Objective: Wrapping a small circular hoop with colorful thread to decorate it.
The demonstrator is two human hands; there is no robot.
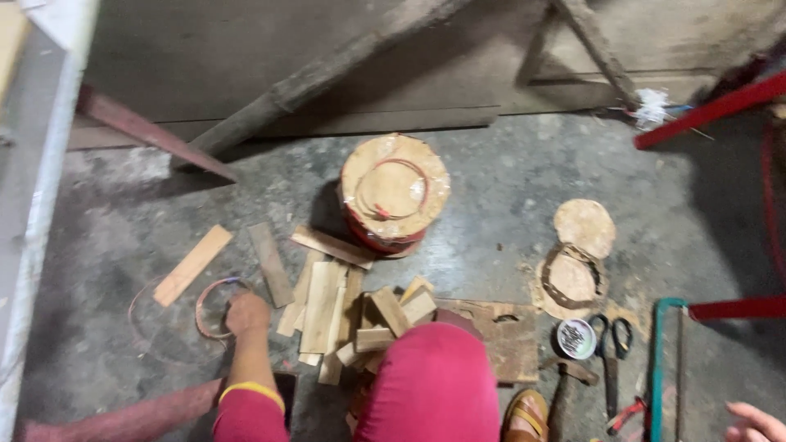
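Head view: left hand (246, 313) grips a wire loop (214, 308).

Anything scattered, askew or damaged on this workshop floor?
Yes. Wood offcuts lie in a loose, criss-crossed heap beside the left hand, and sawdust rings the round wooden discs. No visible damage.

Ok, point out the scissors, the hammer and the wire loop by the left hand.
scissors (612, 348): head view, on the black handles.
hammer (566, 383): head view, on the wooden handle below the head.
wire loop (206, 315): head view, on its left curve.
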